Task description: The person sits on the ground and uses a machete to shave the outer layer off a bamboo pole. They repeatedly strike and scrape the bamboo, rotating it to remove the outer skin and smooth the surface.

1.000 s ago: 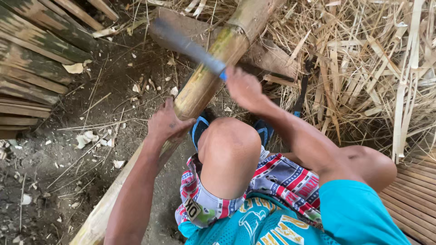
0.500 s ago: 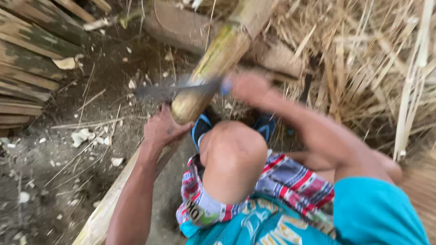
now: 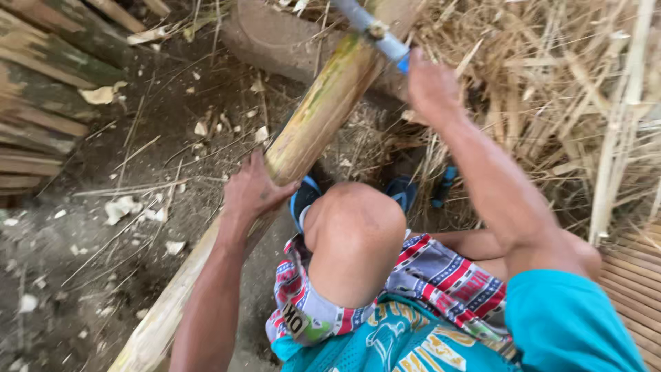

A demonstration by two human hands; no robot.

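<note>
While the bamboo pole lies slanted over the log | my left hand clasps it at mid-length | my right hand, clenched on the knife, has swung the blade back up from the pole | cut unfinished | straw beside.

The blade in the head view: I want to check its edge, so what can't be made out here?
- Blade: tip cut off by the top edge, motion-blurred.
- Handle: hidden inside the right hand.
- Bamboo pole: part under the left hand is covered; both ends run out of frame.
</note>
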